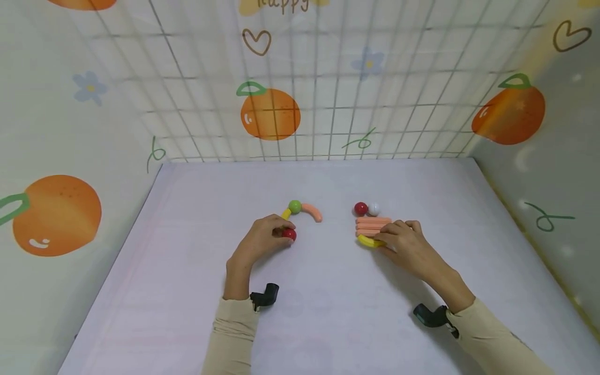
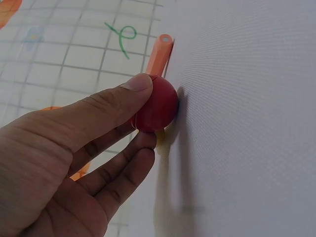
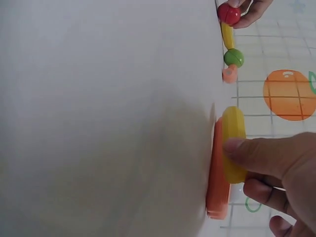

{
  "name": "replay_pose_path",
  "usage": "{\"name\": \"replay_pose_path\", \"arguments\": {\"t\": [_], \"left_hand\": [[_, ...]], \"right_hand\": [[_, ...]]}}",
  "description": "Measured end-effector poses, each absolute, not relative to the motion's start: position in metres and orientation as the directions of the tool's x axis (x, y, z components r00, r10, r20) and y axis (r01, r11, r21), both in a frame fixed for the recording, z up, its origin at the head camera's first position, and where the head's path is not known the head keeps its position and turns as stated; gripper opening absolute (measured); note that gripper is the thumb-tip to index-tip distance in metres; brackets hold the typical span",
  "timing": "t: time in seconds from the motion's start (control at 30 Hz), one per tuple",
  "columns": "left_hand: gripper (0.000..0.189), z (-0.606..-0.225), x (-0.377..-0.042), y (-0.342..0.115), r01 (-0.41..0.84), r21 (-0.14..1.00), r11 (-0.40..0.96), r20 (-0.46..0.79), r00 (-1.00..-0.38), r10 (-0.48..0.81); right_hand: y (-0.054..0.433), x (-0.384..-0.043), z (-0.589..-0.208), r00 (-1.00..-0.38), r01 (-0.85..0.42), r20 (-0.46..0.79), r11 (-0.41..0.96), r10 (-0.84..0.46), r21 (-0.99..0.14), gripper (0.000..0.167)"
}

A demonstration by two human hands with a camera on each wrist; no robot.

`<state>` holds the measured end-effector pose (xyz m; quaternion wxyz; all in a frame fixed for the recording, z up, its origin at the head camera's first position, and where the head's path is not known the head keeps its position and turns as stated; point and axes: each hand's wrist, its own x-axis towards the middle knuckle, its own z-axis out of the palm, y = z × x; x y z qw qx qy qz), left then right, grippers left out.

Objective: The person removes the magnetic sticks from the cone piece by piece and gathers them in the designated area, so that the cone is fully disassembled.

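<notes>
My left hand [image 1: 262,237] pinches a red ball [image 2: 160,103] between thumb and fingers, close over the table. Just beyond it, a curved yellow piece [image 1: 286,213], a green ball [image 1: 295,207] and a curved salmon-pink piece [image 1: 312,212] lie in an arc; my fingers partly cover the yellow one. My right hand [image 1: 407,246] pinches another curved yellow piece [image 3: 233,148] by its side. That piece is at the near side of several straight salmon-pink sticks [image 1: 372,221] lying side by side, whose right ends my fingers partly hide.
A second red ball [image 1: 360,209] and a white ball [image 1: 373,209] sit together behind the sticks. The pale table [image 1: 319,312] ends at a white wire grid [image 1: 323,125] behind a printed curtain, with printed sheets on both sides.
</notes>
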<state>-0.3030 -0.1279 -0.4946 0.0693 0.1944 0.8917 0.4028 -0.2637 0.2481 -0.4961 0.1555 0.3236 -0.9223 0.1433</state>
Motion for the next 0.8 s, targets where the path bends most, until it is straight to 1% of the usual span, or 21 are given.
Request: {"name": "replay_pose_path", "arguments": {"t": [0.1, 0.33, 0.5, 0.8], "left_hand": [[0.032, -0.4947, -0.3029, -0.1273, 0.289, 0.746, 0.599, 0.030, -0.914, 0.404], [0.032, -0.4966, -0.3024, -0.1285, 0.313, 0.736, 0.600, 0.054, -0.911, 0.409], [0.032, -0.4966, -0.3025, -0.1286, 0.315, 0.737, 0.598, 0.059, -0.912, 0.407], [0.032, -0.4963, -0.3036, -0.1278, 0.328, 0.733, 0.596, 0.070, -0.908, 0.414]], "right_hand": [[0.2490, -0.2643, -0.4978, -0.750, -0.632, 0.370, 0.759, -0.549, -0.156, 0.034], [0.2489, -0.2656, -0.5025, -0.734, -0.647, 0.360, 0.755, -0.577, -0.109, 0.032], [0.2496, -0.2656, -0.5044, -0.735, -0.640, 0.364, 0.762, -0.572, -0.097, 0.032], [0.2521, -0.2686, -0.5051, -0.741, -0.632, 0.379, 0.766, -0.555, -0.115, 0.031]]}}
